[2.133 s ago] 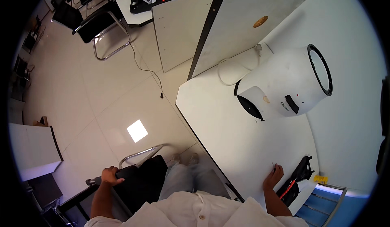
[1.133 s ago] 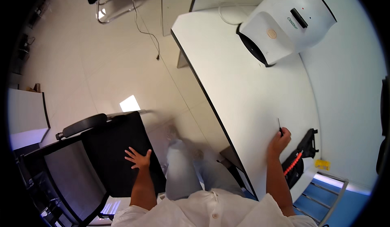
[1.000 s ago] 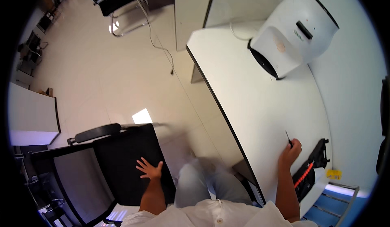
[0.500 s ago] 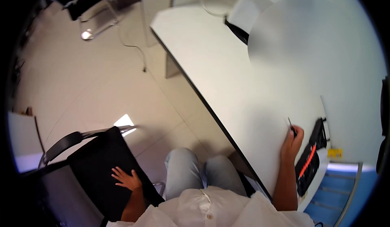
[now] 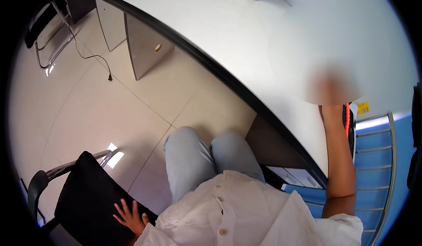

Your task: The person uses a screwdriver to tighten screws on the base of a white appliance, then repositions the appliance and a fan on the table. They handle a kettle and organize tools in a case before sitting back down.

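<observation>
My left hand [image 5: 130, 217] lies flat with spread fingers on the black seat [image 5: 94, 189] of a chair at the lower left. On the right, my right forearm reaches out over the white table [image 5: 263, 56]. A round blurred patch covers my right hand [image 5: 330, 86], so its fingers and anything in them cannot be made out. Just beside that forearm, a black case with a red strip [image 5: 347, 118] shows only in part, the arm covering the rest.
A dark edge rims the table, with panel legs [image 5: 147, 52] below. Blue shelving with metal bars [image 5: 378, 158] stands at the right, near a yellow label [image 5: 363, 108]. A black cable with a plug [image 5: 110, 77] trails across the tiled floor near another chair [image 5: 52, 39].
My right hand has moved farther over the table, into the blur; a thin dark tool showed in it before. The view has shifted. My left hand stays on the chair seat.
</observation>
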`<state>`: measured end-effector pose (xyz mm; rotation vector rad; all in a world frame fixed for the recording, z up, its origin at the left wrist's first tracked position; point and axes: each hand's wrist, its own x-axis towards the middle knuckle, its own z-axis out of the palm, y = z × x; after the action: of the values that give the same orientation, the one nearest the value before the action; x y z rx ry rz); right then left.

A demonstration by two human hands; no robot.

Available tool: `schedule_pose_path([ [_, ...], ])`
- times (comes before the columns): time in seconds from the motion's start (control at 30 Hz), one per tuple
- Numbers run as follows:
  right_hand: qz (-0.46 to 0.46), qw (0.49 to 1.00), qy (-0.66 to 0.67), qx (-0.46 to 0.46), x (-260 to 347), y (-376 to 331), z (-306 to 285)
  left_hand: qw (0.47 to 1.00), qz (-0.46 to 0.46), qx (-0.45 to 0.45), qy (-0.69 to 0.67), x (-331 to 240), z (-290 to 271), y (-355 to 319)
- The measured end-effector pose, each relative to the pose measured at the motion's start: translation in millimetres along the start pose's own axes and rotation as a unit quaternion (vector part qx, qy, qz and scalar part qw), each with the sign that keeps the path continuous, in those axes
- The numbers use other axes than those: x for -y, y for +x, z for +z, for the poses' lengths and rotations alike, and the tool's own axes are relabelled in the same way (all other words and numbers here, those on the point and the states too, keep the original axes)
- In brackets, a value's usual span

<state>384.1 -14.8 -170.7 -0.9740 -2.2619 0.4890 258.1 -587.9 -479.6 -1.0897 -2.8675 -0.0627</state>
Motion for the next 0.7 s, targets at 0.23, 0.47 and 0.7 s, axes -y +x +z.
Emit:
schedule_pose_path([
  [0.23,-0.055,0.992,-0.114,0.027,-1.0,0.5,0.8,0.997,0.075,-0.013,0.000,-8.4,-2.2,8.7],
  [0.47,-0.039,0.988,-0.137,0.062,8.8,2.7,6.4,0.965,0.170,-0.008,0.199,16.2,-5.8,2.6],
  [0.7,-0.063,0.987,-0.134,0.065,8.9,-0.1,6.5,0.992,0.101,0.027,0.076,16.3,8.7,-5.9],
])
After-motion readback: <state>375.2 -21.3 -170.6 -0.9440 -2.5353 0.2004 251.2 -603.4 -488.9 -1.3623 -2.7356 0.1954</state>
